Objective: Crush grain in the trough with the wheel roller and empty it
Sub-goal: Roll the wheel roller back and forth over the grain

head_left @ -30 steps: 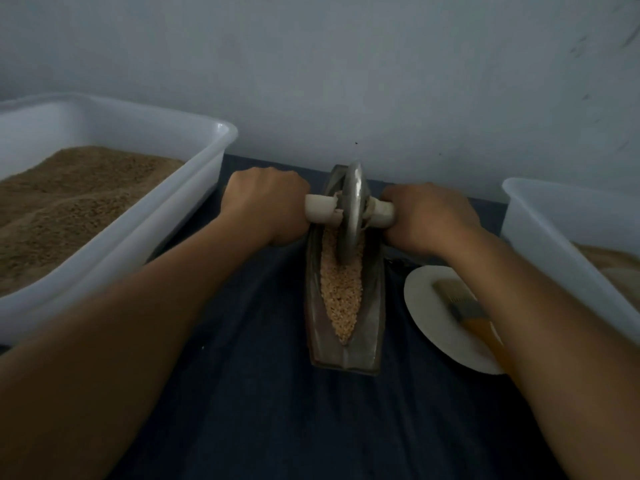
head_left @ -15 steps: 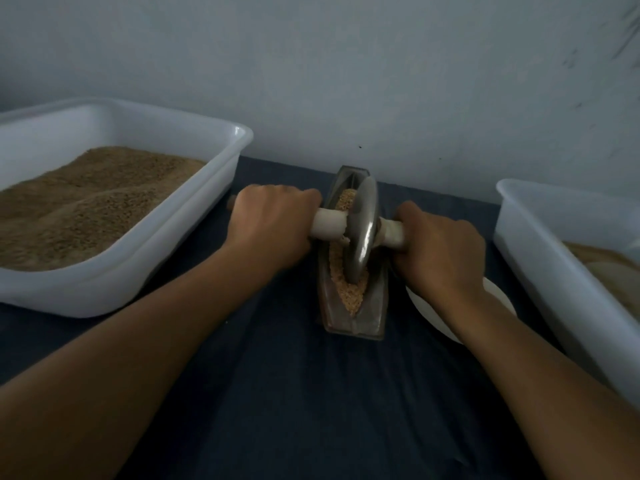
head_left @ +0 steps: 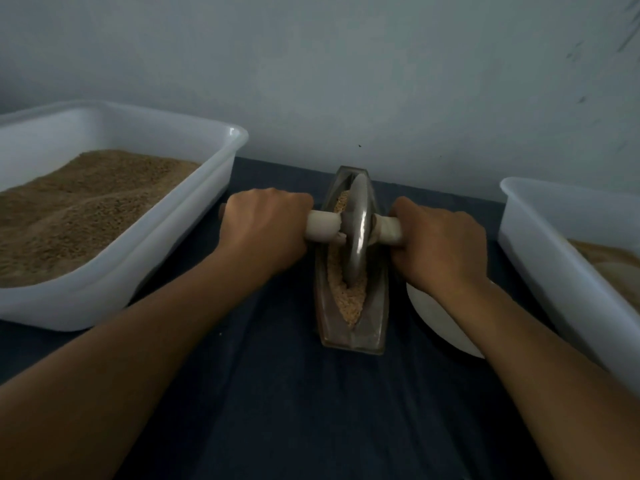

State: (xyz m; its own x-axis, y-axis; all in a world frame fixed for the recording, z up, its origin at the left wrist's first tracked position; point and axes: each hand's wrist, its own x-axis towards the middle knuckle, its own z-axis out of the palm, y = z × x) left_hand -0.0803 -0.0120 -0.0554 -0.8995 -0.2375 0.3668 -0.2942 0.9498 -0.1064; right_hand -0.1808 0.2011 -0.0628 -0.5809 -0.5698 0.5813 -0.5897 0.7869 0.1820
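A narrow boat-shaped metal trough (head_left: 375, 317) lies lengthwise on the dark cloth, holding pale grain (head_left: 350, 299). The metal wheel roller (head_left: 358, 233) stands upright in the trough near its middle, on a pale cross handle (head_left: 322, 228). My left hand (head_left: 266, 230) grips the left end of the handle. My right hand (head_left: 440, 244) grips the right end. Grain shows in front of and behind the wheel.
A white tub (head_left: 145, 251) filled with brown grain stands at the left. Another white tub (head_left: 568, 271) stands at the right edge. A white plate (head_left: 440, 323) lies right of the trough, partly under my right forearm. A pale wall rises behind.
The wheel rolled from the trough's far end toward me to its middle, both hands keeping their grip. The view shifted, and my right arm now covers the brush on the plate.
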